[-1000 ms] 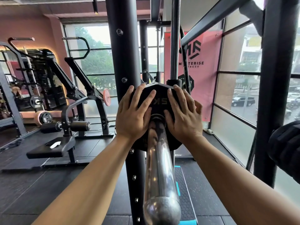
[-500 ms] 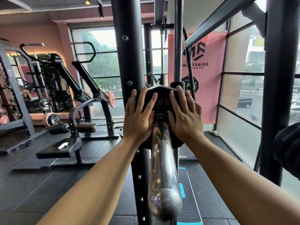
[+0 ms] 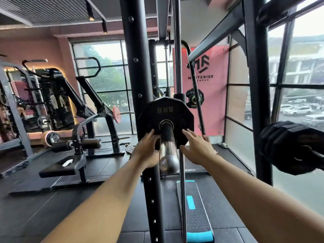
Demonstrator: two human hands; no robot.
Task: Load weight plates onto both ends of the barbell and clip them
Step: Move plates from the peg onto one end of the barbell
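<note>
1. The black twelve-sided rubber 5 kg weight plate (image 3: 164,110) is threaded on the chrome barbell sleeve (image 3: 168,149). It sits at the sleeve's far end, just beside the black steel rack upright (image 3: 135,67). The bare sleeve and its rounded end cap stick out towards the near side.
2. A second ago both palms lay flat on the plate's face, one on each side of the sleeve. Now they have slid down and back, so only the fingertips reach its lower part. The plate itself looks to be in the same place.
3. I judge that this plate is seated and the pushing is over. No clip shows on the sleeve or in either hand, so this end still needs clipping. The bar's other end is out of view.
4. The left hand (image 3: 147,151) has its fingers stretched out and holds nothing. Its tips are on the plate's lower left face, touching or just leaving it; blur hides which.
5. The right hand (image 3: 198,149) is spread and empty, with its tips at the lower right rim.
6. The hands are apart, with the sleeve between them.
7. A stack of black plates (image 3: 287,146) hangs on the right. A blue-and-black step platform (image 3: 197,220) lies on the near floor.
</note>
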